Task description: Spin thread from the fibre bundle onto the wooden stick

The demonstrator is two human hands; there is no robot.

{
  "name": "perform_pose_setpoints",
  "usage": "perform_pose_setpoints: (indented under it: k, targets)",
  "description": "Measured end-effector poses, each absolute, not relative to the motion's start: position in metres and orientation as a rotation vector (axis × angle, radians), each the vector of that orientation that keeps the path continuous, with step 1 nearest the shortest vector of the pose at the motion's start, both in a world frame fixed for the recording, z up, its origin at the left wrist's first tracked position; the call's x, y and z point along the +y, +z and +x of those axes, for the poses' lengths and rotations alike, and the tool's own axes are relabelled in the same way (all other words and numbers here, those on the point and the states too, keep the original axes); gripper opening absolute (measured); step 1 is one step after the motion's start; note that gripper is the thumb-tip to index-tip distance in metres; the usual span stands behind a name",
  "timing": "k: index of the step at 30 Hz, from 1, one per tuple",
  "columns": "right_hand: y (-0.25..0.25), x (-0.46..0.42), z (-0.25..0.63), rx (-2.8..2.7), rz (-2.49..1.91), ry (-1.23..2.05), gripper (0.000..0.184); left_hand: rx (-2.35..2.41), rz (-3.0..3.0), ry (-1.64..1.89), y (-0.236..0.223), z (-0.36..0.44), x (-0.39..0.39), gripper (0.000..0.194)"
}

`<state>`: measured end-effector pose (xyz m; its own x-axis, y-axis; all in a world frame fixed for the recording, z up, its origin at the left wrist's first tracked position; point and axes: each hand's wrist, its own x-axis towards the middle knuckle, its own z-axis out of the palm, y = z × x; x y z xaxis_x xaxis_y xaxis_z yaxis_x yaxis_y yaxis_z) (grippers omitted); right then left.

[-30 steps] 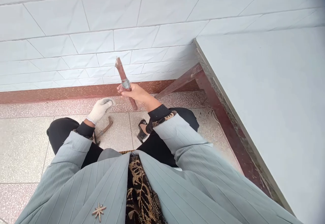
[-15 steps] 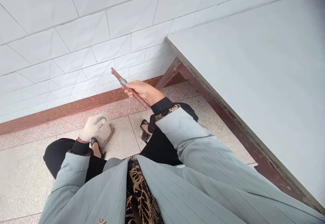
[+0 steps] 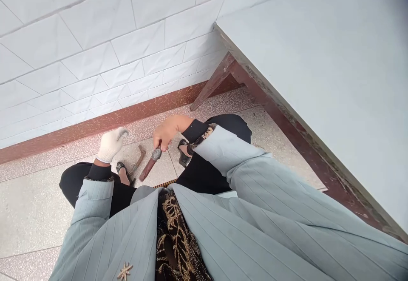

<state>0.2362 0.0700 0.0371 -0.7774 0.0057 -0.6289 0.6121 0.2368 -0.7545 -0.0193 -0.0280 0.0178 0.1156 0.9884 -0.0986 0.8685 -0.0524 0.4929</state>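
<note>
My right hand (image 3: 168,130) is bare and closed round a reddish-brown wooden handle with a metal band (image 3: 151,163), which points down and left toward the floor. My left hand (image 3: 110,144) wears a white glove; its fingers are curled in, and whether it holds anything is hidden. A rusty bent metal piece (image 3: 138,160) lies on the floor tiles between my feet, just left of the handle's lower end. I am seated low, with black trousers and sandals showing below a grey striped jacket.
A white tiled wall (image 3: 95,51) with a red-brown skirting strip (image 3: 95,123) runs ahead. A white-topped table (image 3: 318,81) with a dark red edge and a slanted wooden leg (image 3: 212,83) stands at my right. The floor (image 3: 28,213) is speckled tile.
My right hand has swung the handle from raised and pointing up at the wall to low and pointing down at the floor. The gloved left hand has stayed near my left knee.
</note>
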Motion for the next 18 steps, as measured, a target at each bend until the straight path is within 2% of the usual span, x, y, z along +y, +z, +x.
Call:
perform_pose_setpoints:
  k: [2, 4, 6, 10, 13, 16, 18]
  targets:
    - [0.056, 0.083, 0.253, 2.102, 0.47, -1.986, 0.022, 1.802, 1.85, 0.45, 0.014, -0.017, -0.025, 0.022]
    - [0.069, 0.095, 0.267, 2.271, 0.635, -2.221, 0.02, 1.715, 1.725, 0.505, 0.012, -0.01, -0.025, 0.02]
    - [0.074, 0.101, 0.274, 2.33, 0.821, -2.309, 0.015, 1.551, 1.603, 0.538, 0.01, -0.001, -0.027, 0.021]
    - [0.07, 0.097, 0.265, 2.3, 1.228, -2.371, 0.025, 1.294, 1.489, 0.554, 0.009, 0.02, -0.032, 0.025]
    - [0.063, 0.093, 0.251, 2.296, 1.549, -2.118, 0.022, 1.289, 1.526, 0.538, 0.011, 0.031, -0.033, 0.025]
    - [0.057, 0.089, 0.24, 2.442, 1.654, -1.416, 0.022, 1.395, 1.735, 0.474, 0.013, 0.036, -0.035, 0.025]
    - [0.056, 0.083, 0.233, 2.491, 1.534, -0.929, 0.027, 1.489, 1.907, 0.402, 0.012, 0.037, -0.036, 0.026]
